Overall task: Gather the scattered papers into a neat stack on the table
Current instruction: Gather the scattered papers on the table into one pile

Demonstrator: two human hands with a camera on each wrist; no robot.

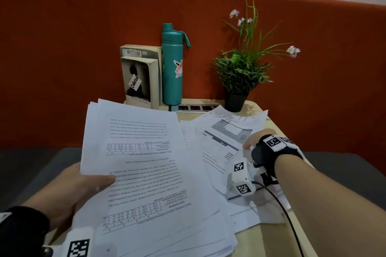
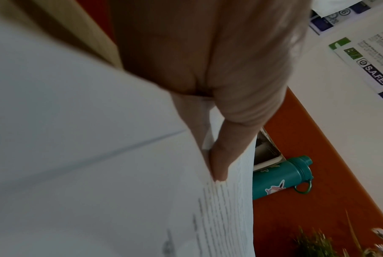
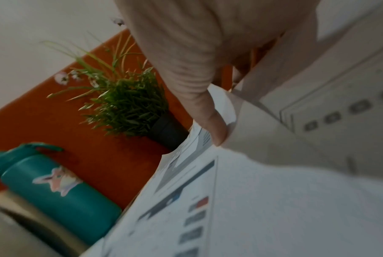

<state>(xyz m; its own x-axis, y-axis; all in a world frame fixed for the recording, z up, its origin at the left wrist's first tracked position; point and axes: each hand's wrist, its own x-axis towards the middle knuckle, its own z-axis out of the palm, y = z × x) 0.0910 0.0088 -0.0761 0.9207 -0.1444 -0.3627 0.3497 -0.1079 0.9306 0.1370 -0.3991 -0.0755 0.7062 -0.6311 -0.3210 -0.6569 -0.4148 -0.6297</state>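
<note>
My left hand (image 1: 83, 185) grips a thick bundle of printed papers (image 1: 146, 173) by its left edge, thumb on top and fingers hidden underneath, lifted over the near-left part of the table. The left wrist view shows the thumb (image 2: 219, 165) pressed on the top sheet (image 2: 98, 173). Further right, loose sheets with grey screenshots (image 1: 225, 140) lie fanned on the table. My right hand (image 1: 250, 144) pinches their right edge. Seen from the right wrist, its thumb (image 3: 212, 125) lies on a sheet (image 3: 263, 208) with the fingers under it.
Along the back of the light wooden table (image 1: 269, 240) stand two books (image 1: 140, 77), a teal bottle (image 1: 172, 64), a grey power strip (image 1: 194, 108) and a potted plant (image 1: 242, 73). An orange padded wall (image 1: 62, 48) runs behind. A black cable (image 1: 279, 204) trails from my right wrist.
</note>
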